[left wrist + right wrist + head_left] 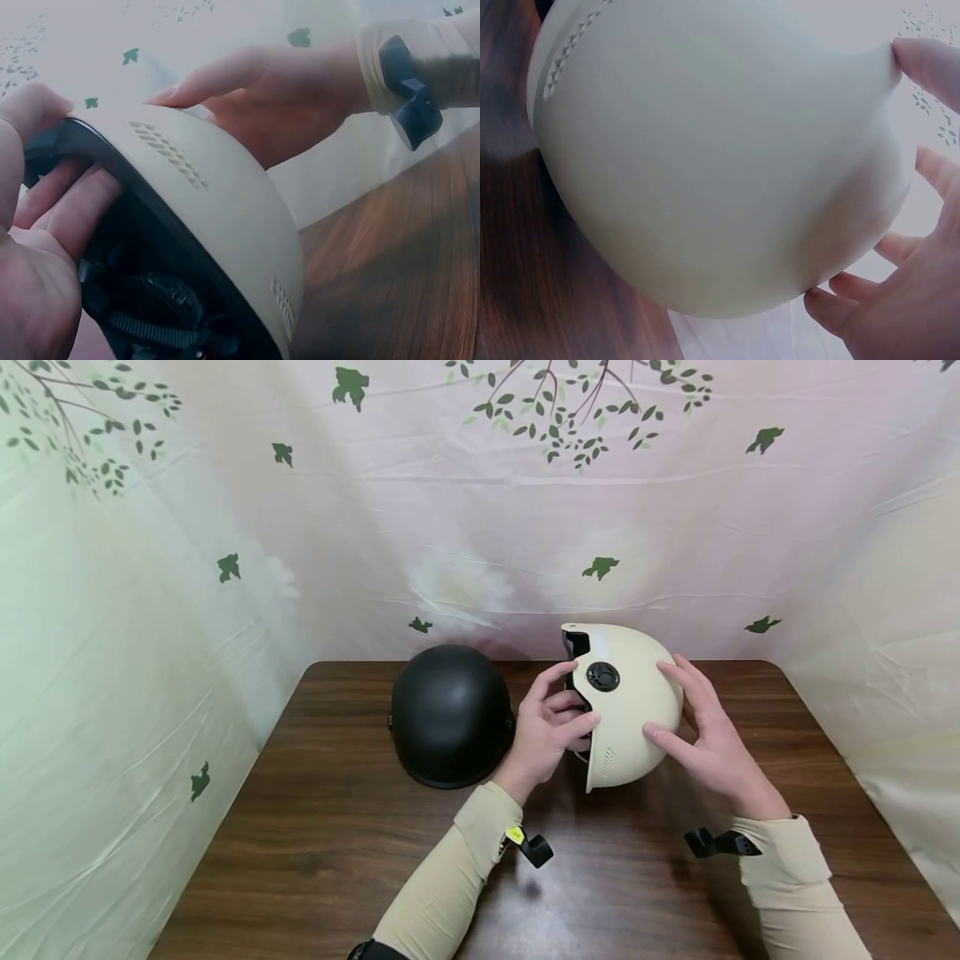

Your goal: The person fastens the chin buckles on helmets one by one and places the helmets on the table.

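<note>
A cream helmet with a round black knob on its side is tipped over, its opening facing left, between both hands. My left hand grips its rim, with the thumb outside and fingers inside the opening. In the left wrist view, black straps and dark lining show inside the shell. My right hand holds the crown from the right, thumb and fingers spread round the smooth shell, as the right wrist view also shows. Whether the helmet touches the table is hard to tell.
A black helmet sits dome up on the brown wooden table, just left of my left hand. Behind the table's back edge hangs a pale curtain with leaf and bird prints. A black strap device is on each wrist.
</note>
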### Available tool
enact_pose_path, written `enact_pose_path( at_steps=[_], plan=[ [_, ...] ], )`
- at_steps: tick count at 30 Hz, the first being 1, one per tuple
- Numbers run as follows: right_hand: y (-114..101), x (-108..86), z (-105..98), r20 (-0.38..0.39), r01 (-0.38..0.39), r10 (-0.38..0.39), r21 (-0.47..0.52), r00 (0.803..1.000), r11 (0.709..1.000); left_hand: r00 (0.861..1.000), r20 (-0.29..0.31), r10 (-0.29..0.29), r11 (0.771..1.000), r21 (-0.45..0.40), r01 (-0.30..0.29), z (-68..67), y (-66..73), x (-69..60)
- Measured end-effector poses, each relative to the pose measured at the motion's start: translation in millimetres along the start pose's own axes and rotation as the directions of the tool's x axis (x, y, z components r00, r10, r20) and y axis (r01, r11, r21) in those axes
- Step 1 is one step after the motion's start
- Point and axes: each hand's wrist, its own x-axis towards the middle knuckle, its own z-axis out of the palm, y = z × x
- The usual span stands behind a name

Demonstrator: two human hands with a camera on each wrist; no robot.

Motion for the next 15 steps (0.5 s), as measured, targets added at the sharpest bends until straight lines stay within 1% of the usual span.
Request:
enact_pose_path(
  at_steps=[2, 7, 15],
  plan=[
    [1, -0.4, 0, -0.002, 0.0, 0.0, 0.001, 1.0, 1.0, 1.0, -0.018, -0.007, 1.0, -0.017, 0.007, -1.3, -0.2, -0.5],
    [1, -2.6, 1, -0.017, -0.001, 0.001, -0.022, 1.0, 1.0, 1.0, -0.027, -0.011, 0.999, -0.044, 0.01, -4.0, -1.5, -1.9],
    [2, -6.5, -1, -0.011, -0.044, 0.044, -0.046, 0.999, 0.998, 0.995, -0.094, -0.011, 0.987, -0.159, -0.004, -11.0, -5.0, -4.4]
  ],
)
